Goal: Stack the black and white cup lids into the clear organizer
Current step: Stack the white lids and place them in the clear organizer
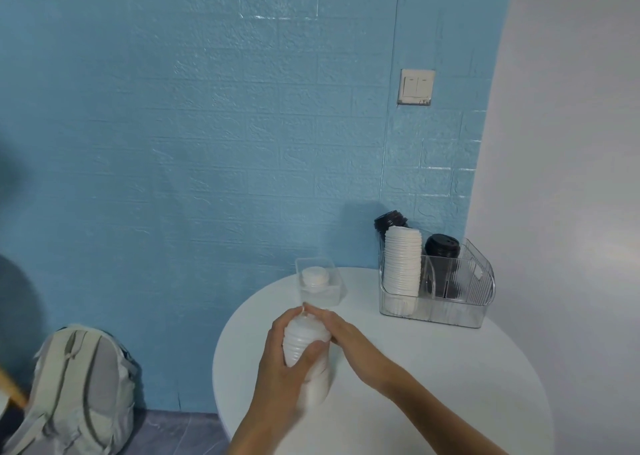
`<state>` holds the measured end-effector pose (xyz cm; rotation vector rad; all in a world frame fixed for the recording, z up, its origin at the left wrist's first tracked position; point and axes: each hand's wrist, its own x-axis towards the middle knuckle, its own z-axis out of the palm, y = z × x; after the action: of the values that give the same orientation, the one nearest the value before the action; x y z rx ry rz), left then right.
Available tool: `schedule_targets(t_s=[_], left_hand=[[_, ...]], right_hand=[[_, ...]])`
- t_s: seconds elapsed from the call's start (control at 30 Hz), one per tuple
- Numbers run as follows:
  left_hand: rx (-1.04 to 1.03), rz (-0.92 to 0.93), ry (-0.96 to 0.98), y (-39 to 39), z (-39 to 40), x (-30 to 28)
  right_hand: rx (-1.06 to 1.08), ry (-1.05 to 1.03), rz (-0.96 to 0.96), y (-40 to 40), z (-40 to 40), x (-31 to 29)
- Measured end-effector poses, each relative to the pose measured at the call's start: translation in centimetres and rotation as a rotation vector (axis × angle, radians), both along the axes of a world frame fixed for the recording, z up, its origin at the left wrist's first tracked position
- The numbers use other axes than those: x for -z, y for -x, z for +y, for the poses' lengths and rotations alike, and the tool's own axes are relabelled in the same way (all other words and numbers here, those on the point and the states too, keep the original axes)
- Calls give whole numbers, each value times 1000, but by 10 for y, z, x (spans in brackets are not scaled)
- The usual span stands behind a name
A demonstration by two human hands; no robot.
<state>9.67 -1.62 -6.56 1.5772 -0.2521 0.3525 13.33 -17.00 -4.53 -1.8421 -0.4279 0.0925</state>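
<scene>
Both forearms reach in over the table (450, 368); left hand (284, 361) and right hand (343, 333) curl around a white lid stack (304, 344), well left of the organizer (460, 302)

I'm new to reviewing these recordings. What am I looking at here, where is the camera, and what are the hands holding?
There is no robot: one camera worn on the person's head looks down at their bare hands. The left hand and right hand both hold a stack of white lids above a round white table. On the table stand a clear organizer, already holding white and black lids, and a small clear box with a few white lids. A backpack sits on the floor.
</scene>
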Motion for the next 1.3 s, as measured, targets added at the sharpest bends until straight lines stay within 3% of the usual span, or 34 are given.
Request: schedule_targets(t_s=[0.1,0.2,0.3,0.4,0.57,0.7,0.8,1.13,1.3], left_hand=[[1,1,-4,-1,1,6],[0,16,-4,-1,3,7],[10,36,4,0,3,7],[23,31,-18,-2,2,9],[56,39,-11,-1,2,7],[73,26,26,-2,2,9],[79,0,35,-1,2,10],[92,-15,56,5,-1,6],[82,-43,11,4,-3,7]], right_hand=[[115,67,-96,-1,-27,-5],[247,359,-139,-2,-68,-4],[162,726,-44,-1,-93,10],[117,905,-80,-1,-97,29],[163,796,-137,1,-86,33],[232,329,-101,4,-65,0],[142,159,-140,13,-36,-22],[22,259,-203,14,3,-27],[16,190,-149,17,4,-24]])
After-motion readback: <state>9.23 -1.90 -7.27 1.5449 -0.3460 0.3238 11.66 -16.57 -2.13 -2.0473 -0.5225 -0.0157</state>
